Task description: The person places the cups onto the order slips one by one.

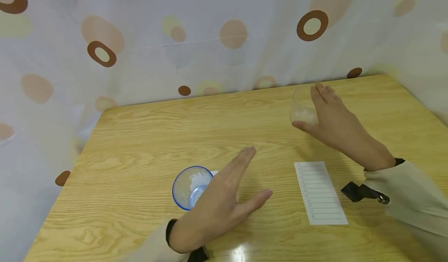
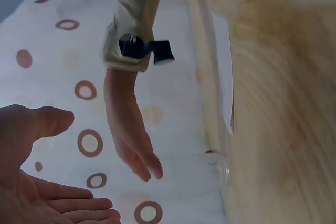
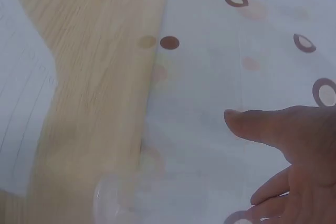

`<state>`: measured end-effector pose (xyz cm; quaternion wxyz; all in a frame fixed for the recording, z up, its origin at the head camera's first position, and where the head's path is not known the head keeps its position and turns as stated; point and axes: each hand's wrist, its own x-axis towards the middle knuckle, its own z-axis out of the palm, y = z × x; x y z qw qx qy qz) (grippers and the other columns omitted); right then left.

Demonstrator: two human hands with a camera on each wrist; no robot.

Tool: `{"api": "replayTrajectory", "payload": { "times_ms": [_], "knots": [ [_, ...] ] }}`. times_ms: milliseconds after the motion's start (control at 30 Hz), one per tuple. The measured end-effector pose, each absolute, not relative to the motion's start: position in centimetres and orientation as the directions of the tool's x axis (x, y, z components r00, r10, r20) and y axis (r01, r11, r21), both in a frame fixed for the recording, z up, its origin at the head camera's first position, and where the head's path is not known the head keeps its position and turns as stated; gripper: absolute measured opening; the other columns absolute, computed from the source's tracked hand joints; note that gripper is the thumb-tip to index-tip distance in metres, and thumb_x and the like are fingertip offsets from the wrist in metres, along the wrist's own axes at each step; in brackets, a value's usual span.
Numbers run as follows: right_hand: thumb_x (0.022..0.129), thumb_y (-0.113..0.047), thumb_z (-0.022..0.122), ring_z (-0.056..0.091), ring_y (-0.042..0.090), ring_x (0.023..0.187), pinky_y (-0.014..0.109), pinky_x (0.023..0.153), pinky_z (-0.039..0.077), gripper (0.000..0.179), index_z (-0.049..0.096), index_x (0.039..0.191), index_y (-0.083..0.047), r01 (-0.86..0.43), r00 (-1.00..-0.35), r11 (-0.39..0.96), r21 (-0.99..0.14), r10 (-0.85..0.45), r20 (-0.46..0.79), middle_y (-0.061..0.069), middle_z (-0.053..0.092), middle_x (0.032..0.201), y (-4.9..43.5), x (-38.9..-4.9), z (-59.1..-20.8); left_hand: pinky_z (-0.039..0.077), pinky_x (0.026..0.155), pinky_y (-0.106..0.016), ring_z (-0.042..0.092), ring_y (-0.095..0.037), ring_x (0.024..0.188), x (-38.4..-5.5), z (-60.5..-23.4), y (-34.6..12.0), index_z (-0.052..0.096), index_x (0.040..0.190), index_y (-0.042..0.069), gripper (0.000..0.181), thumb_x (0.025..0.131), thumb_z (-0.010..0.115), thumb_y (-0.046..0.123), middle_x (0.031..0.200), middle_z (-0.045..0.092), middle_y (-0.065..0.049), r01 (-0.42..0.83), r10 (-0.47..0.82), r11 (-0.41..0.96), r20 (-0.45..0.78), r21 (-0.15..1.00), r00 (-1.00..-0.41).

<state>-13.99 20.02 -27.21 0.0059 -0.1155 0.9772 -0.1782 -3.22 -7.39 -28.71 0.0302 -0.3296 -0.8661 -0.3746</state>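
Note:
My left hand is held over the near part of the table, fingers straight and thumb spread. It partly hides a blue-rimmed clear glass, and nothing is in its grasp. Farther back on the right, my right hand hovers with extended fingers in front of a clear glass, covering its right side. In the right wrist view, that palm and thumb hold nothing, and only a blurred part of the glass shows. Whether the right hand touches the glass I cannot tell.
A narrow lined sheet of paper with small boxes down one side lies on the wooden table. A bit of something white peeks out beside the blue-rimmed glass. Behind the table hangs a curtain with round patterns.

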Motion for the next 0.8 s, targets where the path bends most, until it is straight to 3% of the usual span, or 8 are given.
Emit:
{"api": "replayTrajectory", "payload": {
  "times_ms": [233, 500, 800],
  "knots": [
    [0.086, -0.054, 0.067, 0.000, 0.047, 0.143, 0.066, 0.109, 0.015, 0.113, -0.002, 0.150, 0.009, -0.187, -0.982, 0.884, -0.429, -0.186, 0.046, 0.031, -0.002, 0.156, 22.6, -15.3, -28.2, 0.024, 0.115, -0.032, 0.012, -0.019, 0.146, -3.6, -30.6, -2.5, 0.016, 0.153, -0.001, 0.085, 0.096, 0.052, 0.052, 0.159, 0.017, -0.014, 0.596, 0.690, 0.597, 0.035, 0.537, -0.723],
    [0.085, -0.050, 0.070, 0.004, 0.050, 0.141, 0.067, 0.109, 0.012, 0.114, -0.004, 0.152, 0.004, -0.118, -0.993, 0.812, -0.572, -0.087, 0.081, 0.027, -0.003, 0.158, 23.5, -16.0, -29.7, 0.016, 0.116, -0.030, -0.001, -0.023, 0.147, -4.5, -33.4, 2.0, 0.009, 0.155, 0.005, 0.101, 0.087, 0.045, 0.070, 0.161, 0.004, -0.012, 0.591, 0.651, 0.758, -0.267, 0.276, -0.711],
    [0.080, -0.050, 0.075, 0.013, 0.052, 0.139, 0.069, 0.106, 0.018, 0.118, -0.002, 0.154, 0.000, -0.048, -0.997, 0.759, -0.649, 0.002, 0.077, 0.032, 0.010, 0.155, 23.8, -16.5, -31.7, 0.008, 0.117, -0.031, -0.009, -0.022, 0.146, -4.7, -34.6, 3.0, 0.004, 0.155, 0.007, 0.100, 0.088, 0.035, 0.074, 0.161, -0.004, -0.010, 0.619, 0.645, 0.760, -0.345, 0.198, -0.682]
  ]
}}
